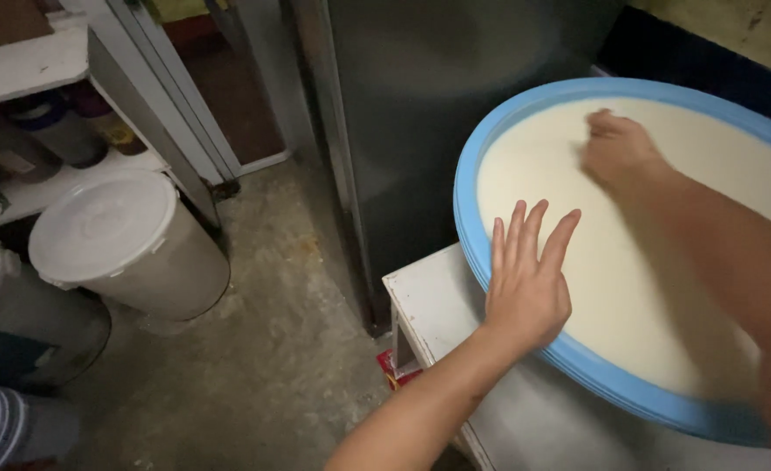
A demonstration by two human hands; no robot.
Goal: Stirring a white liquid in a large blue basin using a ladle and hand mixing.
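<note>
A big round blue-rimmed tray (472, 148) filled with a smooth cream-coloured layer lies tilted on a white table (429, 296). My left hand (529, 270) rests flat on the tray's near left rim, fingers spread and pointing up over the cream surface. My right hand (616, 148) reaches across the tray, fingers curled, knuckles pressed on the cream layer near its far side. My right forearm crosses the tray's right half and hides part of it.
A dark metal cabinet (420, 113) stands behind the tray. On the concrete floor at left stands a white lidded bucket (124, 244), with other containers and white shelves (28, 61) of jars behind it. A small red item (394, 366) lies under the table edge.
</note>
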